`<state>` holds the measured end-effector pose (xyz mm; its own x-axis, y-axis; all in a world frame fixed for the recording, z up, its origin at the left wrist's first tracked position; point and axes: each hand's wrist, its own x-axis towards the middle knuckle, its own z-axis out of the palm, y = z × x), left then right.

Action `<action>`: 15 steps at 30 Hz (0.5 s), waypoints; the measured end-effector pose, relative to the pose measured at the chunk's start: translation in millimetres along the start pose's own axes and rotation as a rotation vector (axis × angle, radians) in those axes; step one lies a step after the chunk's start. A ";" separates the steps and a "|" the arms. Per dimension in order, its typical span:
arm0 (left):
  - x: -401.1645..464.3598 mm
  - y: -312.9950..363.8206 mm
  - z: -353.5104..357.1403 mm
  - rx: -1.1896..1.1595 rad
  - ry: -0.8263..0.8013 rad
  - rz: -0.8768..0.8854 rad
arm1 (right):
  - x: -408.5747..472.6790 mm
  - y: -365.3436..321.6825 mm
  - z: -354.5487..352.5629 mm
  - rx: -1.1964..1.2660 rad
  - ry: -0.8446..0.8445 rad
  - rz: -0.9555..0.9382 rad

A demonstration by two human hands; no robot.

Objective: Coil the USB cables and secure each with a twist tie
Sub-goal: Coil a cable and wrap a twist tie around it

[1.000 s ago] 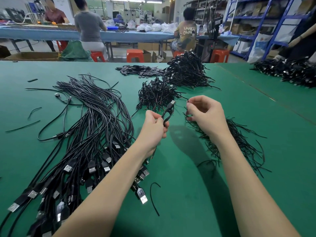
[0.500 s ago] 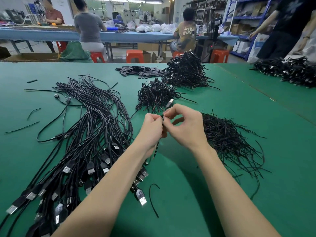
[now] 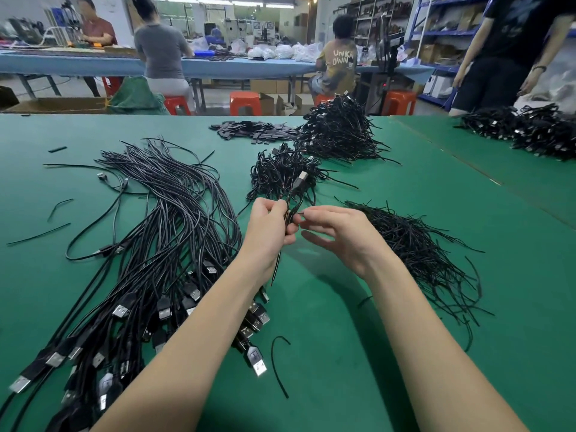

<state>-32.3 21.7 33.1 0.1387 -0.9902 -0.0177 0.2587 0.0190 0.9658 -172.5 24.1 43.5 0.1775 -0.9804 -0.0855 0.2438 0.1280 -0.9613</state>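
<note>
My left hand [image 3: 270, 224] grips a coiled black USB cable [image 3: 297, 185] above the green table [image 3: 358, 353]; the plug sticks up past my fingers and a thin end hangs below my palm. My right hand [image 3: 338, 233] pinches a black twist tie [image 3: 298, 210] against the coil with thumb and forefinger, the other fingers spread loosely. A big bundle of uncoiled USB cables [image 3: 162, 238] lies to the left, plugs toward me. A heap of loose twist ties [image 3: 414, 244] lies just right of my right hand.
Two piles of coiled, tied cables [image 3: 282, 173] [image 3: 339, 132] lie beyond my hands, with flat black pieces [image 3: 249, 132] further back. More cable piles [image 3: 530, 132] sit at the far right beside a standing person. Stray ties [image 3: 277, 366] lie near my arms.
My right hand went from the tie heap to the coil and now pinches a tie against it. Both hands shifted slightly; the person at the right stepped closer.
</note>
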 end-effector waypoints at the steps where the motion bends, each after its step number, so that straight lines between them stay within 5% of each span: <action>1: -0.5 1.4 0.2 -0.010 -0.028 0.001 | 0.0 -1.3 -2.1 0.082 -0.004 0.106; 4: -5.4 5.2 -2.3 0.020 -0.176 -0.006 | -1.4 -4.7 -11.4 0.198 0.002 0.296; 8: -13.5 12.2 -8.9 0.142 -0.458 0.003 | -3.1 -4.7 -29.9 0.055 -0.070 0.288; 15: -24.8 22.8 -16.1 0.675 -0.794 0.140 | -14.4 -22.3 -60.6 -0.666 -0.243 0.015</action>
<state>-14.4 48.9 51.4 -0.6034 -0.7962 0.0439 -0.3319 0.3008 0.8941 -238.2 26.3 50.3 0.4033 -0.9079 -0.1141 -0.3813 -0.0534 -0.9229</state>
